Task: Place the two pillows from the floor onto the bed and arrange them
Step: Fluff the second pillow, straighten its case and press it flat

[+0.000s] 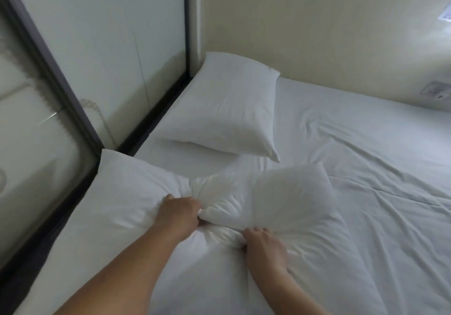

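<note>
Near pillow [136, 207]: white, lying on the bed [366, 168] along its left edge, bunched and creased through the middle, its far right corner puffed upward.
Far pillow [227, 109]: white, flat on the bed in the far left corner, against the cream wall [317, 26] and beside the dark-framed glass panel [102, 46]; apart from the near pillow.
Left hand [179, 211]: fingers curled tight, a fold of the near pillow's cover gathered in the fist.
Right hand [264, 246]: fingers closed down into the same cover, pinching fabric (fingertips partly buried in the folds).
Sheet [390, 204]: white, wrinkled.
</note>
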{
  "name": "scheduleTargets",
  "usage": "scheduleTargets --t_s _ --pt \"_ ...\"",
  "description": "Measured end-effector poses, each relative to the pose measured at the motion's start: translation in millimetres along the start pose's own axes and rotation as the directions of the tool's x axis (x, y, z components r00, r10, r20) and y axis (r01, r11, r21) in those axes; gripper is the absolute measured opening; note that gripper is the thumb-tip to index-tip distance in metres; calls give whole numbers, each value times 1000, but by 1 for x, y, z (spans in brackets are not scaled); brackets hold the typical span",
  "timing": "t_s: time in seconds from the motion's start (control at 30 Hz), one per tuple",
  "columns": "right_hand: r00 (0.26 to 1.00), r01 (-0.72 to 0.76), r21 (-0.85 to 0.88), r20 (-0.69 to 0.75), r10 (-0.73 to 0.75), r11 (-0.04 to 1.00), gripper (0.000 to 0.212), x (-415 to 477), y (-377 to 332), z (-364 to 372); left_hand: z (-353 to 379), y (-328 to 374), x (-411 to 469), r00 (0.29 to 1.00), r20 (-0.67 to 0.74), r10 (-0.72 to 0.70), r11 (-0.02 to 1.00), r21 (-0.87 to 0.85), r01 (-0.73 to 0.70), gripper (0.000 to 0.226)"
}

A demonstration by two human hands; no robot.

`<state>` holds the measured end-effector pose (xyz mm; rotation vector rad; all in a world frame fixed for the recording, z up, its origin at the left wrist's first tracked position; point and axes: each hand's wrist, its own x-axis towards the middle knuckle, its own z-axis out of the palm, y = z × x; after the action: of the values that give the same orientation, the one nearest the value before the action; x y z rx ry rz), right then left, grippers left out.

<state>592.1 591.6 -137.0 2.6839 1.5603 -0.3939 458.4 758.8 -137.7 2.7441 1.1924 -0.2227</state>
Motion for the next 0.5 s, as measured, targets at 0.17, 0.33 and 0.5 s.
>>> scheduleTargets --t_s 0.17,0.33,0.5 --pt "980 33 205 -198 9 978 15 -23 10 -34 -30 -2 -58 954 -292 -67 988 -153 23 26" --pt "890 228 298 -451 -74 927 17 -28 -23 -100 -103 -38 -102 817 -573 -70 966 -244 -89 43" --pt "798 450 260 -547 -254 854 15 -7 -83 -153 -133 -90 -136 790 -524 -318 919 -375 121 50"
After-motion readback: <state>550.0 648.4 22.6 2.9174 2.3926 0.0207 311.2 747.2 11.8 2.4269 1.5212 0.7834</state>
